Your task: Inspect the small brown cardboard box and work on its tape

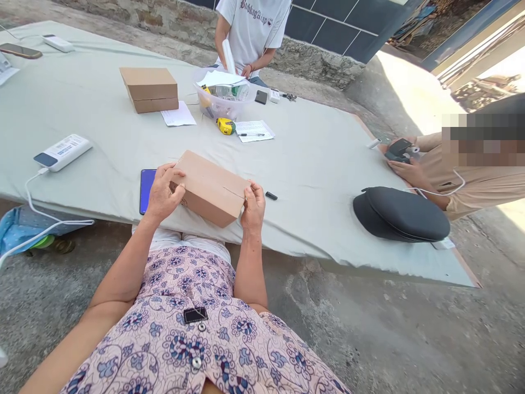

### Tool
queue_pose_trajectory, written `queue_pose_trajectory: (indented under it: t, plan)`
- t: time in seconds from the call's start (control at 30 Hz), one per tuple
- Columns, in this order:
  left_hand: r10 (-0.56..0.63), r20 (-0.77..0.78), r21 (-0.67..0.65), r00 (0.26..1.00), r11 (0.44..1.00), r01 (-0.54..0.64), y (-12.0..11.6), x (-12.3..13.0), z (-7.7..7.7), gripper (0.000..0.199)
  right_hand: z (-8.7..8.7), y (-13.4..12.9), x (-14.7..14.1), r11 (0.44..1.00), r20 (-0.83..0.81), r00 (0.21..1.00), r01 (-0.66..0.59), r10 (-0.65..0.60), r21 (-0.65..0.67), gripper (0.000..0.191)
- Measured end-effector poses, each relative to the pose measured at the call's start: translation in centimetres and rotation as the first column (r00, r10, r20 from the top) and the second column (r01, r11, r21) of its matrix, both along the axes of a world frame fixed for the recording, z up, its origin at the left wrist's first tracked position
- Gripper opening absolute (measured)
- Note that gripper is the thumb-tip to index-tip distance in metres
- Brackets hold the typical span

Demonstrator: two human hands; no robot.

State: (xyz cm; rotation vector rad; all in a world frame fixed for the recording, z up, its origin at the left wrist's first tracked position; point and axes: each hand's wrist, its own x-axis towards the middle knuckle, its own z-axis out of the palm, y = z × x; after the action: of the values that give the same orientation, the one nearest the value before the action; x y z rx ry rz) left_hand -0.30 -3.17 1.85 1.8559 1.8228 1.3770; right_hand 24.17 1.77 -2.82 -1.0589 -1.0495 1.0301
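Observation:
My left hand (162, 192) and my right hand (253, 207) hold a flat kraft cardboard box (209, 187) by its two short ends, tilted just above the pale grey-green sheet (287, 164). A thin seam or strip of tape runs along the box top. A phone with a blue screen (147, 191) lies just left of my left hand, partly hidden behind it. A small black cylinder (271, 195) lies on the sheet to the right of my right hand, apart from it.
On the sheet are a white power bank (62, 152) with a cable, stacked cardboard boxes (150, 90), a plastic tub (221, 101), a yellow tape measure (226, 126), papers and a dark cap (400, 214). Co-workers sit at the far side and right.

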Motion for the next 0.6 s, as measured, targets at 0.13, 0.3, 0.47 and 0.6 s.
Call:
queue_pose_trajectory:
  t: [0.13,0.3,0.47,0.6]
  plan:
    - [-0.005,0.005,0.038,1.000,0.999,0.005,-0.3,0.3,0.0,0.034,0.7,-0.7,0.0,0.999,0.019,0.999,0.038,-0.038,0.036,0.042]
    - [0.082,0.041,0.086,0.996,0.993,-0.086,-0.4,0.8,-0.2,0.052,2.4,-1.7,0.2,0.966,0.090,0.984,0.132,-0.155,0.223,0.030]
    - [0.140,0.043,-0.030,0.989,0.990,-0.139,-0.2,0.6,-0.7,0.074,3.0,-1.9,0.1,0.928,0.207,0.954,0.137,-0.218,0.347,0.020]
    - [0.151,-0.011,-0.047,0.988,0.987,-0.151,-0.2,0.4,-0.7,0.069,2.7,-1.7,0.0,0.936,0.170,0.965,0.136,-0.199,0.324,0.020]
